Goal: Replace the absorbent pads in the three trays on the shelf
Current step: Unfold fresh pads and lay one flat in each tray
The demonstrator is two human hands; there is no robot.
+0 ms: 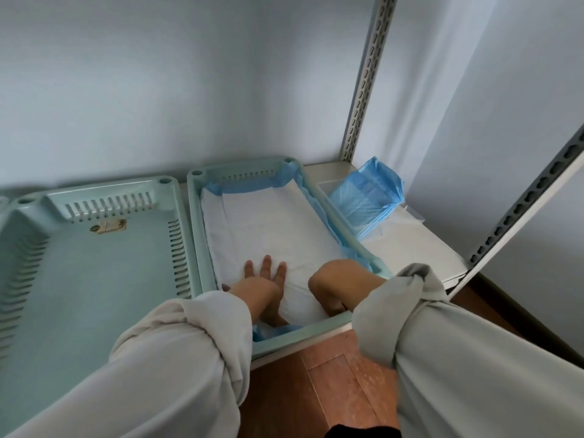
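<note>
We start with the shelf (420,245), a pale metal rack against a blue-grey wall, its slotted upright (366,77) rising at the back right corner. On it stand the pale green trays side by side: the middle tray (94,279) lies bare, showing only its slotted walls and a stained label on the floor, and at the far left edge we catch just a sliver of another tray. The right tray (339,213) holds a fresh absorbent pad (268,229), white face up, its blue backing riding up the far and right walls and bunching at the near rim. To the right of that tray, on the bare shelf, sits the pack of spare pads (368,200) in blue plastic. Our left hand (264,273) lies flat on the pad near the front, fingers straight and spread, pressing it down. Our right hand (331,292) reaches into the near right corner of the tray with its fingers hidden, so we cannot tell whether they pinch the pad or only push it. We judge this to be the smoothing and tucking of the first new pad. Next we would need a fresh pad from the pack, unfolded over the bare middle tray.
</note>
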